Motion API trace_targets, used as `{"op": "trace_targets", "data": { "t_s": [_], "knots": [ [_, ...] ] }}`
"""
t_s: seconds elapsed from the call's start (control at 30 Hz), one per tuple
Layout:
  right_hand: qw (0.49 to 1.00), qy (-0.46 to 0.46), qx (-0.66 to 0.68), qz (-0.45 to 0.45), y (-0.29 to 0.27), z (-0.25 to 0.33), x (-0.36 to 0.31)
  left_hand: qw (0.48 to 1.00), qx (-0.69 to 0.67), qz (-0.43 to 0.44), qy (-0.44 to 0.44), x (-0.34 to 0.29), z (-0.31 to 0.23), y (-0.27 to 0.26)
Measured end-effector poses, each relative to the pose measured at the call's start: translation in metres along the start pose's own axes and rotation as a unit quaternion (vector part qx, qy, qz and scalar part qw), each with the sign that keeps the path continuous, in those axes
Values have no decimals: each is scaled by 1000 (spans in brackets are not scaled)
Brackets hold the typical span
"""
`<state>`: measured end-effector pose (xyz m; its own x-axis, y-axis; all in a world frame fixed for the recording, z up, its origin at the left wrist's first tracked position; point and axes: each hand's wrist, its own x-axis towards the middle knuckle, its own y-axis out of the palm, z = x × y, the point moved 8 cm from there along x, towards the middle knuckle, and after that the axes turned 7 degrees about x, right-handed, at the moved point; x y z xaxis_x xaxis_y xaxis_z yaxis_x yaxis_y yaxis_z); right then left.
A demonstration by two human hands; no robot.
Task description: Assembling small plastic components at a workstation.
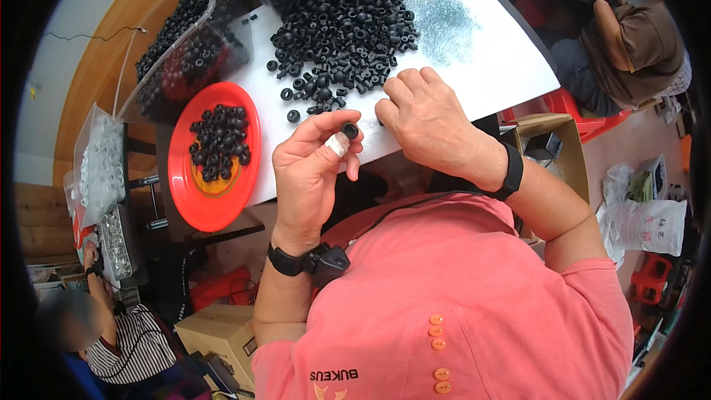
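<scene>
My left hand [309, 167] pinches a small black ring-shaped piece [350, 131] between thumb and fingertips, its hollow end facing up. White tape wraps the thumb. Just to the right, my right hand [429, 122] is closed, knuckles up, over the near edge of the white tabletop [511, 67]. A dark bit shows beneath its fingers, too small to name. Beyond both hands spreads a heap of small black pieces [341, 37], some ring-shaped, some like short stems. On the left, a red plate [185, 196] holds similar black pieces [221, 141] and an orange-yellow patch.
Clear plastic bins of black pieces [174, 67] stand at the far left, beside a bin of clear pieces [100, 167]. Dark specks [444, 26] cover the tabletop's far right. A cardboard box [559, 130] sits by my right arm. Two people work nearby, at lower left and upper right.
</scene>
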<state>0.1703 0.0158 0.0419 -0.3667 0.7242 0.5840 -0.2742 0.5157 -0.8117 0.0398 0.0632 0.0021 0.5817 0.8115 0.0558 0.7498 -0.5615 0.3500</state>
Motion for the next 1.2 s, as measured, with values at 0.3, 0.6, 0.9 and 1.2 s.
{"op": "trace_targets", "data": {
  "t_s": [0.3, 0.6, 0.9, 1.2],
  "knots": [
    [982, 62, 156, -85, -5, -17, -5, 998, 54, -11, -41, 5, 6, 10],
    [949, 61, 295, -88, -20, -11, 3, 994, 79, -40, -60, 7, 9, 11],
    [969, -7, 214, -122, -33, 8, 4, 996, 54, -43, -56, 8, 12, 9],
    [930, 62, 361, -35, -26, -10, 7, 995, 83, -13, -51, 7, 13, 11]
  ]
}}
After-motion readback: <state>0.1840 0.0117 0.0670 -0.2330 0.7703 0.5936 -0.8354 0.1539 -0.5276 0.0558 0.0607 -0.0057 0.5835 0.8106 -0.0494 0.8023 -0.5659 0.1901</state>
